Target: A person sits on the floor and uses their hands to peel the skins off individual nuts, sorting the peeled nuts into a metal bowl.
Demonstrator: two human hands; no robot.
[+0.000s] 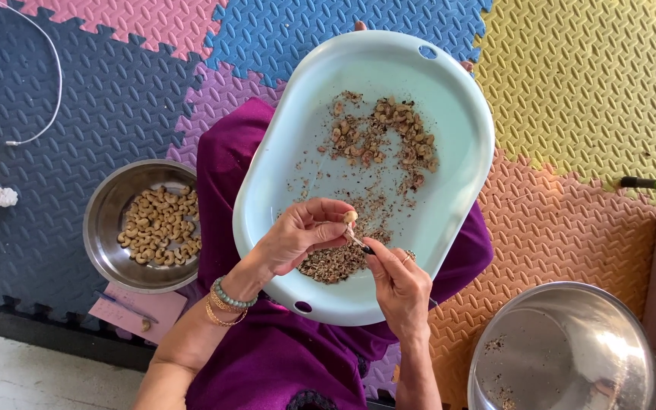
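Observation:
My left hand (303,234) pinches a pale cashew nut (350,217) between thumb and fingers over the near part of a light blue oval tray (465,137) resting on my lap. My right hand (399,282) holds a small thin tool (357,241) whose tip touches the nut. On the tray lie a curved heap of unpeeled cashews (389,137) at the far side and a pile of brown skins (335,262) under my hands.
A steel bowl (108,228) with peeled cashews stands at the left. A larger steel bowl (563,349), nearly bare, sits at the lower right. Coloured foam floor mats (586,83) lie all around. A white cable (51,83) and a crumpled tissue (1,197) lie at the far left.

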